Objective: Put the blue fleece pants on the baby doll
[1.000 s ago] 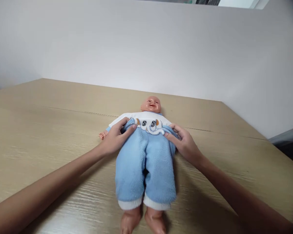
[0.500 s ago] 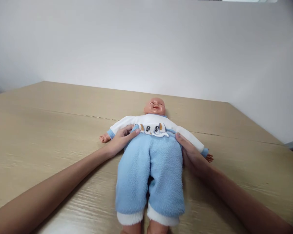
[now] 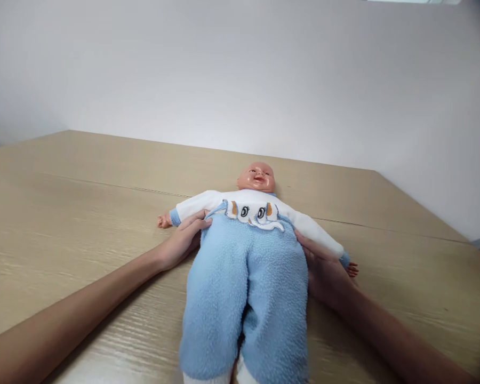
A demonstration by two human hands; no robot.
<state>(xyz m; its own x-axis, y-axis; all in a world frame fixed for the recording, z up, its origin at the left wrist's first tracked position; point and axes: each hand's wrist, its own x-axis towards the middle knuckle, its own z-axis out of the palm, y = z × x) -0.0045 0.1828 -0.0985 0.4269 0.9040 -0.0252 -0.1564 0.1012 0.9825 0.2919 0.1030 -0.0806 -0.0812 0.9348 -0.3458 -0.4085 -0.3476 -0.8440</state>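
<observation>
A baby doll point(image 3: 256, 177) lies on its back with its arms spread, its head away from me. It wears a white long-sleeved top point(image 3: 204, 200) with blue cuffs and fuzzy light-blue trousers point(image 3: 246, 266), whose front carries an embroidered elephant face point(image 3: 253, 213). My left hand point(image 3: 184, 237) grips the trousers' waist edge at the left, thumb on top and fingers partly hidden. At the opposite side, my right hand point(image 3: 326, 269) holds the waist with its thumb along the edge; its other fingers are mostly out of sight. The lower legs fall outside the view.
Under the doll is a light wooden table point(image 3: 84, 224) with a thin seam point(image 3: 156, 191) running across it. A pale wall point(image 3: 224, 74) rises behind the far edge.
My hands have moved slightly apart, the left one outward to the left and the right one to the right. The waist is spread wider, and the doll's legs sit lower in view.
</observation>
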